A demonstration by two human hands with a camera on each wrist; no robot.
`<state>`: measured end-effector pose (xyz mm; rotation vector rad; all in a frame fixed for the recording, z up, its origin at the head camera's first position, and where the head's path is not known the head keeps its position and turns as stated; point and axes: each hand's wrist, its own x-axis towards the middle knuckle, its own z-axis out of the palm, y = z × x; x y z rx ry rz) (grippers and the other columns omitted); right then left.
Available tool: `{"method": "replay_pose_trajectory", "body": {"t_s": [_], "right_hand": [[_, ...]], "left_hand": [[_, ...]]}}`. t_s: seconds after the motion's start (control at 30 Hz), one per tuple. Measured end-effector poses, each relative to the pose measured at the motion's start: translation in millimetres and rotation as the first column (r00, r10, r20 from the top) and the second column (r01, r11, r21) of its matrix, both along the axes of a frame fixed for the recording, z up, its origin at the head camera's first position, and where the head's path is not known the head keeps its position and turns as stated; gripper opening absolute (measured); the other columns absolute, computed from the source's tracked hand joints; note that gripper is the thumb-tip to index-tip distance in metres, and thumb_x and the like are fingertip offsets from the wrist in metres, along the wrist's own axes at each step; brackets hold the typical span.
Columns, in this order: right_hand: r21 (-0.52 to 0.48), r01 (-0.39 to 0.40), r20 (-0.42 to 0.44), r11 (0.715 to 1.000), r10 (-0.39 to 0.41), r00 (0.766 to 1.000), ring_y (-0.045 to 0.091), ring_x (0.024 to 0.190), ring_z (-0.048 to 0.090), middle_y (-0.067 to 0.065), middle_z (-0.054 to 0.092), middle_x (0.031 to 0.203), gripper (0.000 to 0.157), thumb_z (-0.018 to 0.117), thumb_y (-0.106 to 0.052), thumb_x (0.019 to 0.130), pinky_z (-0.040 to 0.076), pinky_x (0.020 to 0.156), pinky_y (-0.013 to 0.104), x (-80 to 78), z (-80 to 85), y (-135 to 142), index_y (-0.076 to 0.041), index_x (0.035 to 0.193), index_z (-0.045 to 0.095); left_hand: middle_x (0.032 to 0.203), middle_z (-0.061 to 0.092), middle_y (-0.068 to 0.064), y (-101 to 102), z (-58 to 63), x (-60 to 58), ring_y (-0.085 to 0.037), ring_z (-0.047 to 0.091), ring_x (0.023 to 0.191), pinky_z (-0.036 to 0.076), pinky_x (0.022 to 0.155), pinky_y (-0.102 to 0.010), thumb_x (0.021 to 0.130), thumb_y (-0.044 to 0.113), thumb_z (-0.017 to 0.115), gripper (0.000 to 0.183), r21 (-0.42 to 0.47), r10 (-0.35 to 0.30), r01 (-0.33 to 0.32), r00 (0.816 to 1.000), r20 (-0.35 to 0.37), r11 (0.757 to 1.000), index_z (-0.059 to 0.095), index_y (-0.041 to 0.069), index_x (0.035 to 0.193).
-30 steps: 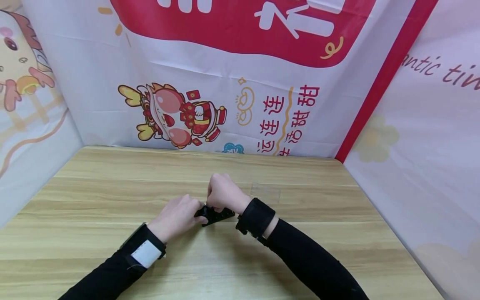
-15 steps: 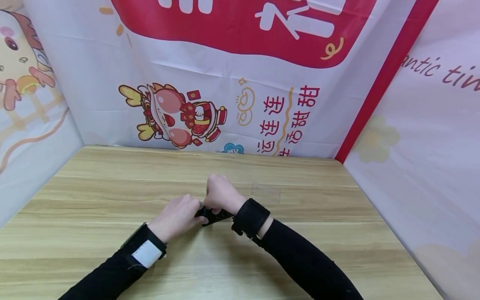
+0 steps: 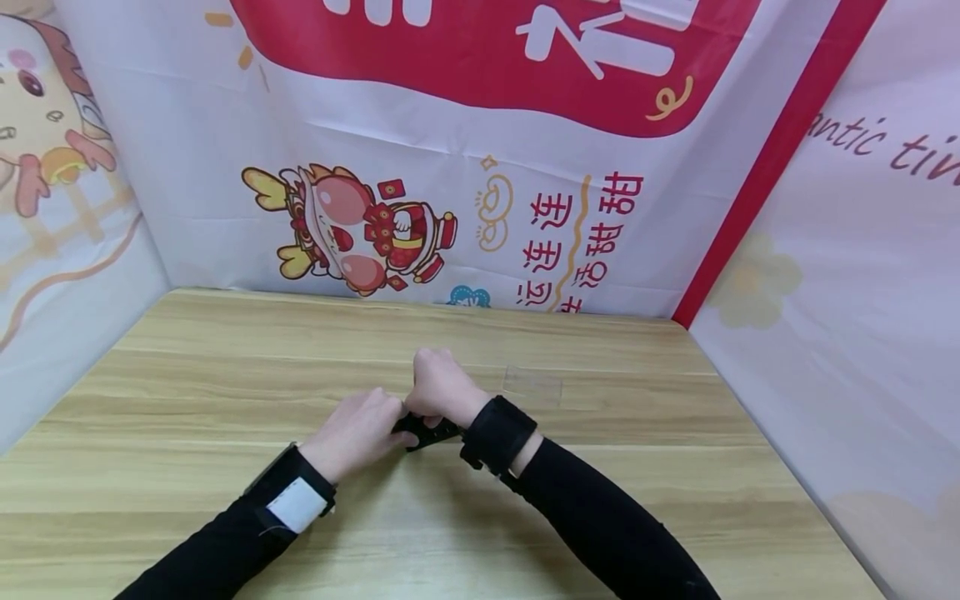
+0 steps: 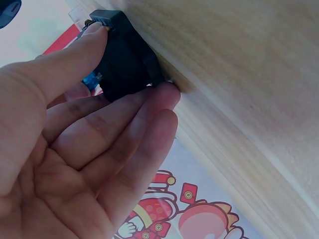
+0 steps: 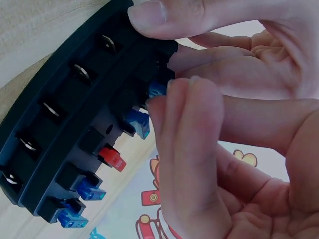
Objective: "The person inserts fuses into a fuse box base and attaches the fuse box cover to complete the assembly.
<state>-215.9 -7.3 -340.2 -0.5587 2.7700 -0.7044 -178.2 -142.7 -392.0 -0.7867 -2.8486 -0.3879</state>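
Observation:
A black fuse block [image 5: 60, 112] is held above the wood table, with a row of metal terminals on one side and several blade fuses on the other. My left hand [image 3: 358, 435] grips one end, its thumb [image 4: 89, 42] on the block's edge and its fingers beneath. Close to that end, my right hand [image 3: 447, 387] pinches a blue blade fuse [image 5: 157, 89], mostly covered by the fingertips. Beyond it a second blue fuse [image 5: 138, 123], a red fuse [image 5: 112, 158] and more blue ones stand in their slots. In the head view both hands hide much of the block.
A clear flat plastic piece [image 3: 532, 386] lies on the wood table [image 3: 225, 375] just beyond my right wrist. Printed fabric walls [image 3: 375, 125] enclose the table at the back and on both sides.
My right hand has shifted slightly left along the fuse block toward my left hand, and its wrist has moved left too. The left hand keeps its grip in place.

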Motion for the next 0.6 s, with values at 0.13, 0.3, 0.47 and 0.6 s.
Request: {"method": "replay_pose_trajectory", "body": {"t_s": [0.13, 0.3, 0.47, 0.6], "right_hand": [[0.017, -0.015, -0.025, 1.0, 0.015, 1.0, 0.018, 0.042, 0.059, 0.004, 0.049, 0.044, 0.028, 0.064, 0.001, 0.077, 0.042, 0.039, 0.023, 0.1, -0.1, -0.5, -0.004, 0.052, 0.053], [0.037, -0.002, -0.051, 0.999, 0.004, 0.999, 0.018, 0.042, 0.059, 0.003, 0.049, 0.043, 0.031, 0.065, -0.001, 0.077, 0.041, 0.038, 0.023, 1.1, -1.3, -1.3, -0.008, 0.053, 0.047], [0.05, 0.012, -0.072, 0.999, -0.008, 0.997, 0.016, 0.041, 0.058, 0.003, 0.051, 0.045, 0.028, 0.066, -0.003, 0.078, 0.04, 0.037, 0.022, 2.2, -2.1, -1.7, -0.007, 0.057, 0.048], [0.056, 0.009, -0.079, 0.998, -0.005, 0.997, 0.014, 0.04, 0.057, 0.003, 0.051, 0.046, 0.025, 0.066, -0.002, 0.079, 0.04, 0.037, 0.022, 2.2, -2.4, -2.7, -0.006, 0.059, 0.051]], "left_hand": [[0.056, 0.038, 0.007, 0.7, 0.1, -0.5, -0.008, 0.04, 0.05, 0.029, 0.046, -0.023, 0.076, 0.029, 0.079, 0.022, 0.005, -0.003, 0.003, 1.0, 0.006, 1.0, 0.066, 0.011, 0.079], [0.056, 0.039, 0.007, 0.7, -0.3, -0.9, -0.008, 0.04, 0.05, 0.029, 0.046, -0.023, 0.077, 0.028, 0.079, 0.021, 0.014, -0.011, 0.011, 1.0, 0.007, 1.0, 0.066, 0.011, 0.079], [0.055, 0.038, 0.007, -0.2, -1.7, -1.7, -0.008, 0.04, 0.05, 0.029, 0.046, -0.023, 0.077, 0.028, 0.079, 0.021, 0.021, -0.015, 0.015, 1.0, 0.003, 1.0, 0.065, 0.012, 0.078], [0.056, 0.04, 0.008, -0.6, -1.8, -1.9, -0.008, 0.041, 0.051, 0.03, 0.046, -0.023, 0.077, 0.028, 0.079, 0.02, 0.03, -0.016, 0.016, 1.0, 0.007, 0.999, 0.066, 0.012, 0.079]]}}
